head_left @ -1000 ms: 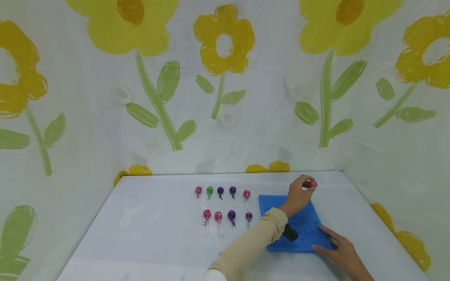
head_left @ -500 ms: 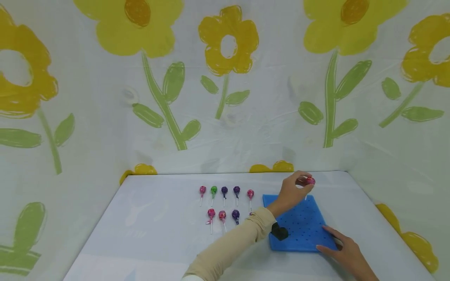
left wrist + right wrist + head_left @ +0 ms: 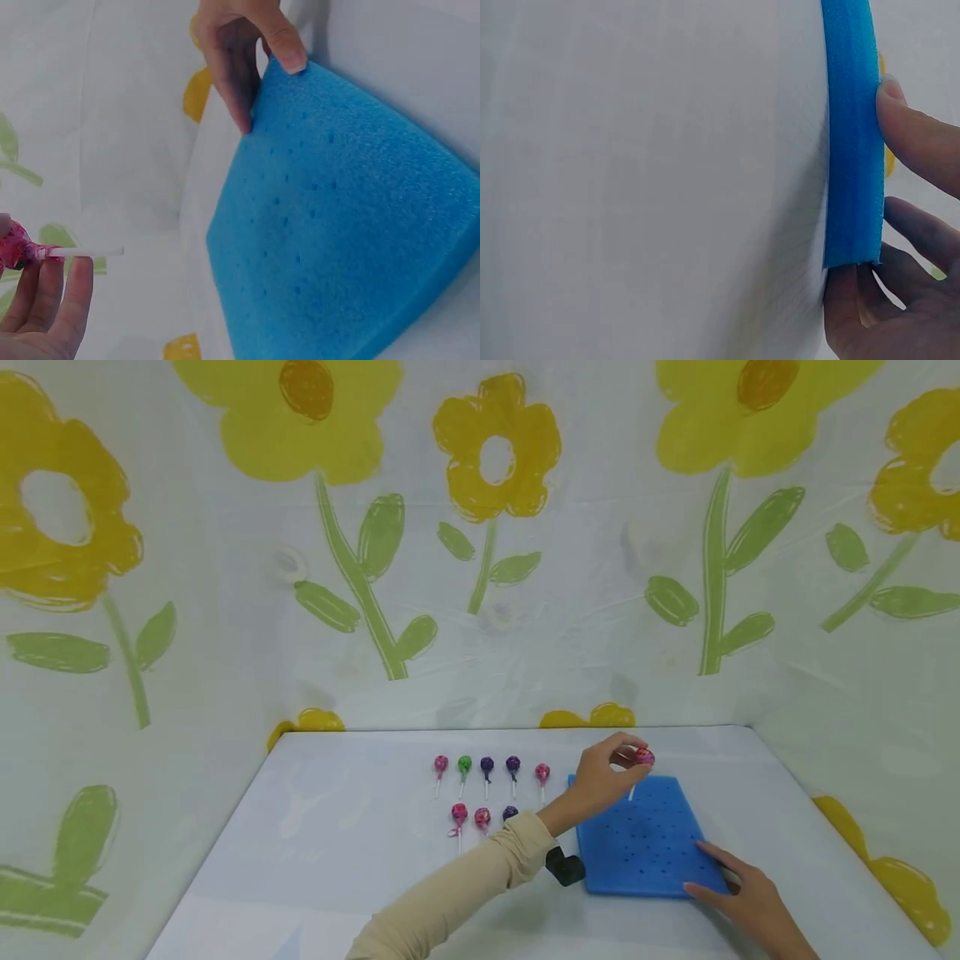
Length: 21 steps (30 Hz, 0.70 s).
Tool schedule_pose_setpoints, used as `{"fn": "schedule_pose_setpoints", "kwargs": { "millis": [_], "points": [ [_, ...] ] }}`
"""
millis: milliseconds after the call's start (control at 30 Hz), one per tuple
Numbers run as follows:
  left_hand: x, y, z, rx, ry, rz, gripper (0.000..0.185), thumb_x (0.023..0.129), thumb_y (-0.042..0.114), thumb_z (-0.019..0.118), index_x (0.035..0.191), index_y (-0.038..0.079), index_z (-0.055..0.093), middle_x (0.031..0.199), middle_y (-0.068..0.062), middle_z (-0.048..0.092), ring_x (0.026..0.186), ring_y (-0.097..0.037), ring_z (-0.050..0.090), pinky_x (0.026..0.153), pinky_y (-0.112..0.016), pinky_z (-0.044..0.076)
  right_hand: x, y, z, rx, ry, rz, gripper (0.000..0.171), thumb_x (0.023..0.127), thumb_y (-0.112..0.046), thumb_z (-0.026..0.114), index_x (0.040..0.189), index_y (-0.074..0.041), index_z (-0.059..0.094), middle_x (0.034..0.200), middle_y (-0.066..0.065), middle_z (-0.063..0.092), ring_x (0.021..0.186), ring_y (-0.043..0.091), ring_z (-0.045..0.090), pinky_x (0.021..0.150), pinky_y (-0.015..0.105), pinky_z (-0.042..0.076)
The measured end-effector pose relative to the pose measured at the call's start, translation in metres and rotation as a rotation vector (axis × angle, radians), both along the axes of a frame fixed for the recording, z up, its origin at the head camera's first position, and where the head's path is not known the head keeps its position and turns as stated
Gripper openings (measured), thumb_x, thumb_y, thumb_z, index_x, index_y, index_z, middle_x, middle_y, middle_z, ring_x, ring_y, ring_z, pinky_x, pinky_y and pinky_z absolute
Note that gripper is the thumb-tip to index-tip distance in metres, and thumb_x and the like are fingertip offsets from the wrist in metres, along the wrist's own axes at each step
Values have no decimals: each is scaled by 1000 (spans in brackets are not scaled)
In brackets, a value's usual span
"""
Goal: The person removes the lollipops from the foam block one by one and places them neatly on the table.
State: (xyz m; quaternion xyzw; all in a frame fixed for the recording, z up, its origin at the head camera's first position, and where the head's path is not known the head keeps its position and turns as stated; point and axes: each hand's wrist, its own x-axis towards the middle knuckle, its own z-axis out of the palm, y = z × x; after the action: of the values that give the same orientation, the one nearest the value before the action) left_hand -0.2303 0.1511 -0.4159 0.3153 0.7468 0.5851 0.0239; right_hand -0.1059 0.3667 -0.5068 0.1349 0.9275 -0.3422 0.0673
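My left hand [image 3: 603, 774] pinches a pink lollipop [image 3: 644, 757] by its wrapped head, above the far edge of a blue foam board [image 3: 648, 847]. In the left wrist view the lollipop's white stick [image 3: 86, 252] sticks out past the fingers, apart from the foam. Small dark holes dot the board's top face. At the near right corner, my right hand [image 3: 750, 897] grips the board; its thumb [image 3: 907, 124] lies on the foam and its fingers bend around the edge. Other lollipops [image 3: 465, 764] lie in two rows left of the board, some partly hidden by my left sleeve.
All of this lies on a white-covered table [image 3: 300, 827]. A white cloth wall [image 3: 555, 635] with yellow flowers rises behind it and at the sides. A dark wrist device [image 3: 564, 866] hangs under my left forearm.
My left hand has carried the pink lollipop leftward along the far side of the board, and its stick now points down over the foam. The right hand keeps its grip. The head view has shifted slightly.
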Motion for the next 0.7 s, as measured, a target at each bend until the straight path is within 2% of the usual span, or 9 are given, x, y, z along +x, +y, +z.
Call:
{"fn": "schedule_pose_setpoints", "kwargs": {
  "millis": [167, 267, 500, 700],
  "points": [
    [3, -14, 2, -11, -31, 12, 27, 90, 24, 65, 116, 21, 60, 103, 8, 63, 89, 0, 55, 72, -16, 49, -2, 4, -6, 21, 0, 1, 98, 71, -58, 72, 142, -1, 38, 142, 36, 27, 127, 54, 27, 94, 53, 42],
    [5, -22, 4, -1, -46, 9, 27, 90, 24, 65, 116, 20, 61, 102, 9, 63, 89, 0, 56, 72, -16, 49, -3, 5, -7, 17, -11, 3, 98, 72, -57, 72, 143, 0, 36, 141, 38, 25, 127, 56, 25, 94, 56, 40],
    [9, -43, 8, 71, -132, -8, 27, 90, 21, 65, 116, 17, 61, 102, 7, 62, 89, -3, 58, 67, -20, 53, -4, 11, -15, 38, 9, 18, 98, 71, -59, 72, 142, -1, 38, 142, 37, 27, 126, 55, 28, 93, 53, 42],
    [13, -64, 8, 112, -205, -47, 28, 91, 20, 64, 118, 14, 60, 104, 2, 62, 88, -6, 61, 69, -24, 55, -2, 4, -6, 26, -14, 11, 102, 70, -60, 72, 142, 2, 36, 141, 39, 24, 127, 56, 25, 94, 57, 40]
  ]
}}
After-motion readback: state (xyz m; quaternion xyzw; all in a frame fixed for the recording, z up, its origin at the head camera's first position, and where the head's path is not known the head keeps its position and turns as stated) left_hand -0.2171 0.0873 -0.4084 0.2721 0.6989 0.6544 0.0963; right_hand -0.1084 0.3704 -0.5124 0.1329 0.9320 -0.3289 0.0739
